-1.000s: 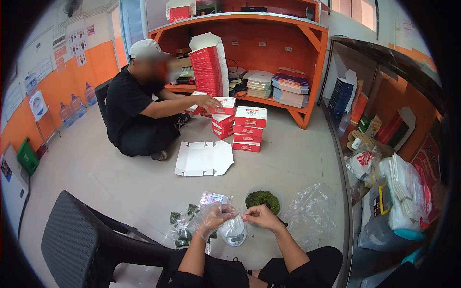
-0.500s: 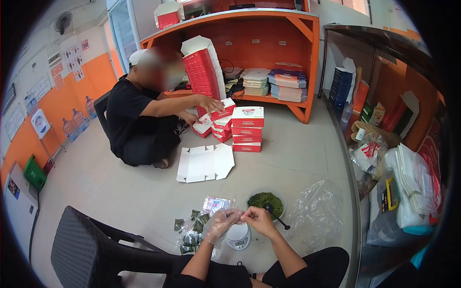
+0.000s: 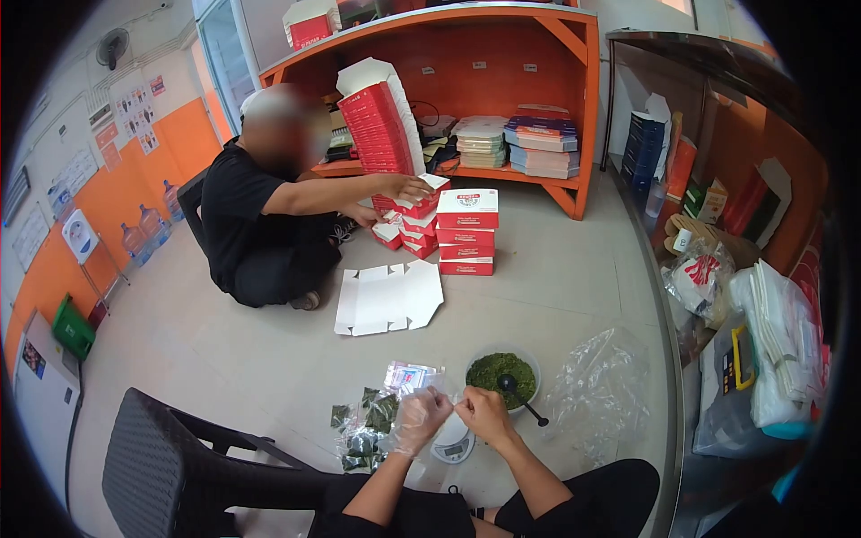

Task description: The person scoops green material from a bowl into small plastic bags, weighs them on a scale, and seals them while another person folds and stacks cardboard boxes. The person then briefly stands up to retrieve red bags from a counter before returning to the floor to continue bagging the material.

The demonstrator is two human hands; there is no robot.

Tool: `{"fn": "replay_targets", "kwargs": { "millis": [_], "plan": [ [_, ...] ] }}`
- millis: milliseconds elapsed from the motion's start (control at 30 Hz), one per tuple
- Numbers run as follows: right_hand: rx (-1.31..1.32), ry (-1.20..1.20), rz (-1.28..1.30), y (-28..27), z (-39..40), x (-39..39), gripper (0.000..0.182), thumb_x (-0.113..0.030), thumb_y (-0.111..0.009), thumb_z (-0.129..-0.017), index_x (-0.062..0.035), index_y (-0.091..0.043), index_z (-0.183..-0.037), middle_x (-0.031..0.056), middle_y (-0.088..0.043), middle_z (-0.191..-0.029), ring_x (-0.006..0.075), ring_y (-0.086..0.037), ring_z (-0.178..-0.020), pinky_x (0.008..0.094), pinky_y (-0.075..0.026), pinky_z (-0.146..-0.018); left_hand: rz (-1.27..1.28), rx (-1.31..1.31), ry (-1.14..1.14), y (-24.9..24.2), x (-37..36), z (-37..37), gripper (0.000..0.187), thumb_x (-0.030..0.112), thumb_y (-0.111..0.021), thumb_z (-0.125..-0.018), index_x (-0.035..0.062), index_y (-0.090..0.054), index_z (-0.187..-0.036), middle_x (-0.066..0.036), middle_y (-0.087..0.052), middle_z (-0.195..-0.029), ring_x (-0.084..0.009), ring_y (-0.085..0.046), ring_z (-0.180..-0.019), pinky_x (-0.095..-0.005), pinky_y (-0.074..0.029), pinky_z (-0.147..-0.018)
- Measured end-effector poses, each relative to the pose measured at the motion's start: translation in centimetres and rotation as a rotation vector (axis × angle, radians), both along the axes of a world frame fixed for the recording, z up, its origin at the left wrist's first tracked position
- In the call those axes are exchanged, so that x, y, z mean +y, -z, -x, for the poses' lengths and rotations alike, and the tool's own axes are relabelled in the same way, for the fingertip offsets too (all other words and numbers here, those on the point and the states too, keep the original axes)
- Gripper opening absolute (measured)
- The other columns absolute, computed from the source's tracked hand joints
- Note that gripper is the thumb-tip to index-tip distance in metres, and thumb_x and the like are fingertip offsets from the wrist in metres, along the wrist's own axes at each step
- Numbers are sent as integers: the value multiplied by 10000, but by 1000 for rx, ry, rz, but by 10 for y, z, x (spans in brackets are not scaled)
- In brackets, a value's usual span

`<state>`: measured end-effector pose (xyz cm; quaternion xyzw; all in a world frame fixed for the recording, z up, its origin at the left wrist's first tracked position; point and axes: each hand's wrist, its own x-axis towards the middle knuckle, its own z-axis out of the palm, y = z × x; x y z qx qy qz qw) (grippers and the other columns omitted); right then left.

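Observation:
My left hand (image 3: 421, 418) wears a clear plastic glove; my right hand (image 3: 484, 412) is bare. Both are closed together on a small clear plastic bag (image 3: 451, 405), held just above a small white digital scale (image 3: 454, 442) on the floor. A bowl of green dried leaves (image 3: 502, 370) with a black scoop (image 3: 518, 394) in it sits just beyond my right hand. Filled packets of green leaves (image 3: 366, 421) lie to the left of my gloved hand.
A person in black sits on the floor ahead, hands on stacked red and white boxes (image 3: 465, 231). A flat white carton (image 3: 387, 298) lies between us. A dark chair (image 3: 170, 471) is at my left, a large clear bag (image 3: 599, 394) at right, orange shelves (image 3: 502, 108) behind.
My hands have drawn a little closer together over the scale, still on the small bag. The seated person has moved a hand onto the box stack.

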<state>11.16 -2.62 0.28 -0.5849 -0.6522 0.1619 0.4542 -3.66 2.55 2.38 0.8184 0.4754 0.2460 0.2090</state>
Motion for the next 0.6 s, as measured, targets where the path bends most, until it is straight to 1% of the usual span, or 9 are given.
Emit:
{"fn": "replay_targets", "kwargs": {
  "millis": [33, 67, 133, 200, 267, 367, 433, 533, 600],
  "plan": [
    [-36, 106, -40, 0, 5, -1, 166, -114, -634, -748, -3, -528, -684, 153, -589, -642, 334, -611, -576, 391, -493, -535, -32, -6, -135, 3, 0, -1, 151, 149, -651, -754, 7, -624, -799, -154, -649, -690, -284, -652, -602, -353, -511, -565],
    [-72, 213, -82, 0, 10, -1, 161, -116, -626, -752, -6, -531, -681, 152, -592, -643, 335, -613, -577, 399, -491, -528, -33, -6, -137, 5, 0, -2, 151, 149, -651, -754, 7, -624, -799, -154, -649, -690, -284, -652, -602, -353, -511, -565],
    [-96, 247, -91, -3, 21, -5, 158, -104, -620, -754, -5, -524, -678, 156, -590, -640, 327, -613, -567, 398, -482, -517, -146, -112, -172, 0, 1, -4, 128, 131, -623, -775, 13, -581, -749, -159, -631, -654, -315, -646, -619, -385, -505, -570],
    [-115, 282, -95, -3, 23, -5, 156, -93, -615, -756, -4, -516, -674, 160, -588, -637, 319, -612, -557, 396, -473, -507, -122, -179, -109, -8, -3, -2, 131, 138, -628, -777, 17, -577, -777, -156, -632, -661, -318, -643, -617, -389, -501, -568],
    [3, 134, -69, 2, 20, -4, 155, -96, -607, -755, -12, -516, -662, 161, -586, -625, 328, -608, -550, 399, -475, -503, -91, -241, -46, -14, -5, -2, 140, 145, -632, -778, 21, -572, -804, -153, -632, -667, -321, -639, -614, -393, -498, -567],
    [-64, 286, -50, 11, 20, -2, 177, -109, -605, -765, -18, -513, -645, 163, -583, -609, 333, -606, -546, 403, -466, -493, -57, -121, -195, -13, -5, -5, 148, 148, -640, -788, 33, -565, -845, -143, -632, -692, -292, -644, -630, -380, -496, -577],
    [-80, 304, -48, 13, 20, -2, 168, -118, -610, -769, -19, -513, -674, 156, -581, -620, 330, -604, -555, 401, -463, -498, 25, -274, -263, -6, -3, -7, 148, 139, -642, -789, 43, -543, -844, -121, -647, -694, -262, -668, -647, -353, -509, -588],
    [-87, 293, -88, 3, 16, -4, 148, -135, -612, -785, -22, -517, -768, 144, -583, -662, 330, -607, -587, 411, -472, -521, -67, -220, -103, -4, 4, 0, 139, 116, -642, -781, 42, -537, -833, -110, -632, -664, -237, -655, -612, -343, -503, -576],
    [-87, 267, -125, -3, 13, -3, 152, -144, -610, -796, -25, -521, -831, 139, -586, -693, 332, -612, -611, 422, -482, -539, -32, -214, -39, -13, -1, 2, 141, 117, -642, -780, 40, -537, -832, -106, -623, -651, -236, -645, -595, -343, -501, -570]
  ]
}}
